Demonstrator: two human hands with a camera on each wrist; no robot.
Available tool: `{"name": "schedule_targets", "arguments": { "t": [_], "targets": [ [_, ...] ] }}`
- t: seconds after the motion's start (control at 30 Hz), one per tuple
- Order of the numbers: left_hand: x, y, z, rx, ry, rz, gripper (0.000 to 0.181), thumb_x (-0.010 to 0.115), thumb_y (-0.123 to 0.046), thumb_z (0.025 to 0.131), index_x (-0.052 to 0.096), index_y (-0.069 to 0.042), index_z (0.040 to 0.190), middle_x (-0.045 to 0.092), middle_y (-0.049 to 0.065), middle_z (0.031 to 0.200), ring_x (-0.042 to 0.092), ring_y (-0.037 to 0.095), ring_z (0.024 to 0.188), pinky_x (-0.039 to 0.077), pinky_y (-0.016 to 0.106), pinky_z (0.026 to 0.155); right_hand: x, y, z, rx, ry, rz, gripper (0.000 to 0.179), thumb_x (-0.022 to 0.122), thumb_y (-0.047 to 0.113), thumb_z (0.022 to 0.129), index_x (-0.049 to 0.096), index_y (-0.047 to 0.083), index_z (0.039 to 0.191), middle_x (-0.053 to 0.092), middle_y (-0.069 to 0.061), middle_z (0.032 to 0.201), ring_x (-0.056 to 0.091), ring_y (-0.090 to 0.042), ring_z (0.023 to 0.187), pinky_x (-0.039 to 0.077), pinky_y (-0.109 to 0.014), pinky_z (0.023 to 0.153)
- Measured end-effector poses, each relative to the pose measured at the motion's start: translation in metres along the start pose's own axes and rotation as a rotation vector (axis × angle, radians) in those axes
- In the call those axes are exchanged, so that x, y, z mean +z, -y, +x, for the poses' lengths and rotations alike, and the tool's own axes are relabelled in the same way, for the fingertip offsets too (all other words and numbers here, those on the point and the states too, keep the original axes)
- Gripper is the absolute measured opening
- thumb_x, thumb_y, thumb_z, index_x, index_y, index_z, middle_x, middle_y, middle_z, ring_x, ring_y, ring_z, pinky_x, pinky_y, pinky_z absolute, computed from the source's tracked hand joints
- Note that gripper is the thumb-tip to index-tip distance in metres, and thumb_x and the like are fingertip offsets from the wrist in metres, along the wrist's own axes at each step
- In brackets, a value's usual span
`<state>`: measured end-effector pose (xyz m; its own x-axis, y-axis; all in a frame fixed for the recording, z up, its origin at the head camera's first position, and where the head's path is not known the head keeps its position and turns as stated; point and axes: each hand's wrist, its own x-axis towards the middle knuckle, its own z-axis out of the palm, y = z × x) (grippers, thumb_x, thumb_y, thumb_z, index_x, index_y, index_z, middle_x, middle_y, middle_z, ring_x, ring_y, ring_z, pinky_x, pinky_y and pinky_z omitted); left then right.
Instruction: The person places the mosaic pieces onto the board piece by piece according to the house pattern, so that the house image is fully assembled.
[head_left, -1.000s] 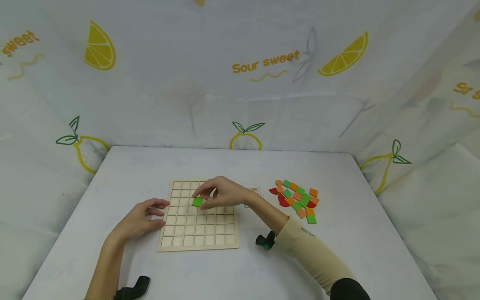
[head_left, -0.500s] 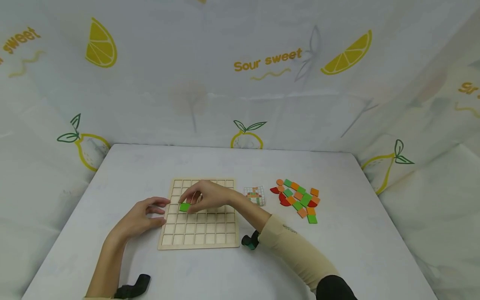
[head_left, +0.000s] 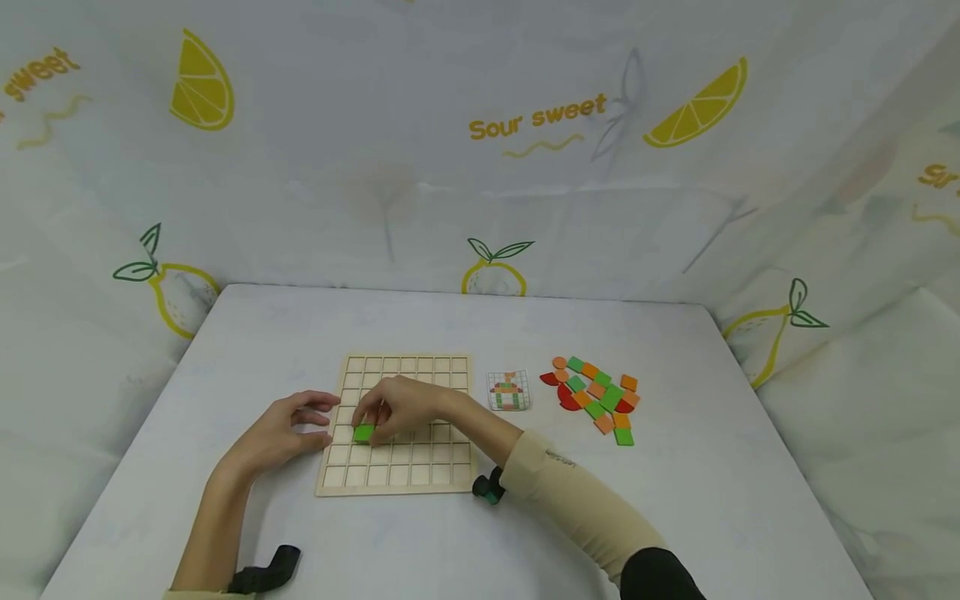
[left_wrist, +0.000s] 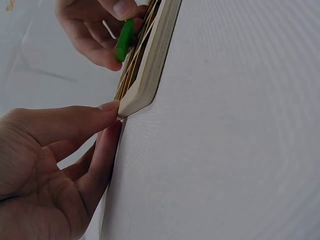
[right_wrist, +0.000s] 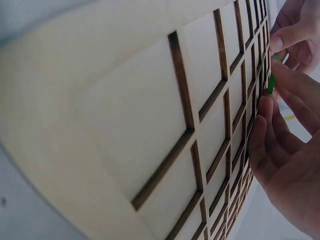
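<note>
My right hand (head_left: 405,406) pinches a green square tile (head_left: 363,433) between thumb and fingers, low over the left part of a wooden grid board (head_left: 420,476). In the left wrist view the green tile (left_wrist: 125,40) stands tilted, close above the grid. My left hand (head_left: 279,432) lies at the board's left side, with its thumb and fingertips spread against the edge. The right wrist view shows the green tile (right_wrist: 271,83) among my fingertips, close over the far cells, with part of it hidden.
Right of the board lies a small printed pattern card (head_left: 508,392). Farther right, a loose spread of tiles (head_left: 600,398) holds green and orange squares, orange rounds and red half-rounds. A printed cloth (head_left: 337,167) hangs behind the white table (head_left: 420,550).
My right hand has carried the green tile left and toward me across the board. The pattern card, partly covered before, now shows fully. My left hand stays at the board's edge.
</note>
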<state>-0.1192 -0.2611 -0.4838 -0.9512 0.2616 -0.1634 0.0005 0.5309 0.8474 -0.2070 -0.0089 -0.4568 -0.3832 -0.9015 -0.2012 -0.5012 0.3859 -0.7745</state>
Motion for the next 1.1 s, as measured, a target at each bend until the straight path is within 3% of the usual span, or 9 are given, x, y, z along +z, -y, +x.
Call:
{"name": "schedule_targets", "arguments": {
  "t": [0.57,0.9,1.1],
  "targets": [
    [-0.001,0.000,-0.001,0.004,0.002,-0.003,0.061,0.082,-0.005,0.091,0.059,0.002,0.147,0.066,0.023,0.144,0.067,0.026,0.120,0.054,0.022,0.088,0.006,0.004,0.002,0.027,-0.039,-0.074,0.022,0.079,0.006,0.096,0.080,0.003,0.119,0.078,-0.010,0.108,0.059,0.002,0.083,0.049,-0.011,0.080],
    [0.000,0.002,0.000,-0.010,-0.005,0.014,0.061,0.082,-0.005,0.091,0.059,0.001,0.147,0.067,0.022,0.142,0.068,0.027,0.120,0.053,0.021,0.088,0.005,0.010,-0.005,0.012,0.024,-0.149,0.036,0.075,0.003,0.098,0.077,0.008,0.133,0.073,-0.012,0.121,0.057,-0.004,0.083,0.047,-0.013,0.079],
    [0.000,0.001,0.000,-0.008,-0.003,0.019,0.061,0.082,-0.005,0.091,0.059,0.002,0.147,0.067,0.022,0.140,0.068,0.027,0.119,0.053,0.021,0.087,0.004,0.009,-0.008,-0.001,0.036,-0.162,0.039,0.076,0.006,0.098,0.075,0.008,0.137,0.073,-0.012,0.124,0.056,-0.001,0.081,0.047,-0.012,0.078]
  ]
}}
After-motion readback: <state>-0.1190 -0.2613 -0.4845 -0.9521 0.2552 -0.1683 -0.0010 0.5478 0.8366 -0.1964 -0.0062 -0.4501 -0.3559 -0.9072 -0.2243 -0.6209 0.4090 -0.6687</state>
